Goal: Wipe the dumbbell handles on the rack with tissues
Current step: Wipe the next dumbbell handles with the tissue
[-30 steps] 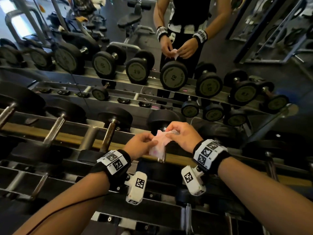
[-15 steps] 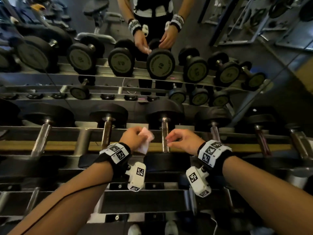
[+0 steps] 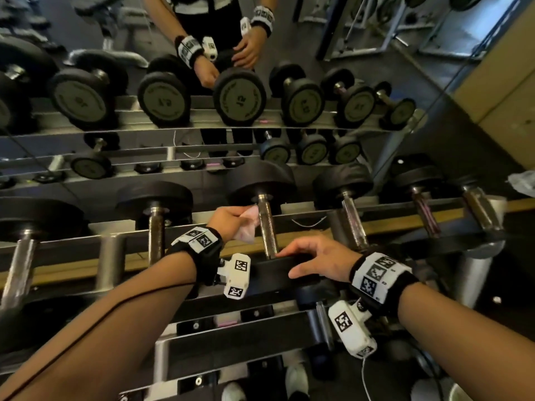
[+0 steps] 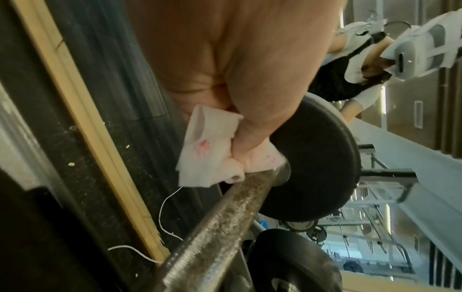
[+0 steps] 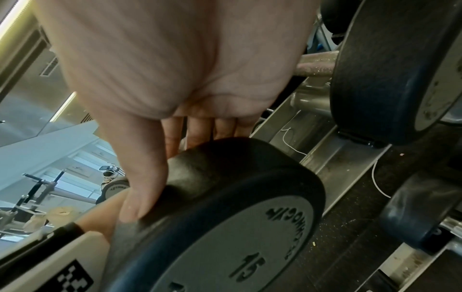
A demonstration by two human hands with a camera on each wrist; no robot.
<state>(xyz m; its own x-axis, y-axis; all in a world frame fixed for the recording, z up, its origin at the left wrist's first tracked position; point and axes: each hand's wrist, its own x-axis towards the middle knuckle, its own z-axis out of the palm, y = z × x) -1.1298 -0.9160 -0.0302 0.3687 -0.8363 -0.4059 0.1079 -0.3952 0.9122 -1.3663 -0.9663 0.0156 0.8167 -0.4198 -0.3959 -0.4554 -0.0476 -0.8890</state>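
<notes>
A black dumbbell lies on the rack's top tier with its knurled steel handle (image 3: 267,224) (image 4: 232,209) running toward me. My left hand (image 3: 228,219) (image 4: 252,110) grips a crumpled white tissue with pink marks (image 3: 246,227) (image 4: 207,150) and holds it against the far end of that handle, beside the far black head (image 3: 262,180) (image 4: 317,168). My right hand (image 3: 314,260) (image 5: 170,98) rests with straight fingers over the near head (image 3: 278,273) (image 5: 225,213), which is stamped 15.
More dumbbells (image 3: 155,230) (image 3: 351,218) lie on either side on the steel rack (image 3: 110,256), with a lower tier (image 3: 231,337) beneath. A mirror behind shows the rack and a person (image 3: 220,39). My shoes (image 3: 296,379) show at the bottom.
My right hand let go of the tissue and dropped onto the near dumbbell head. My left hand carried the tissue up to the far end of the handle.
</notes>
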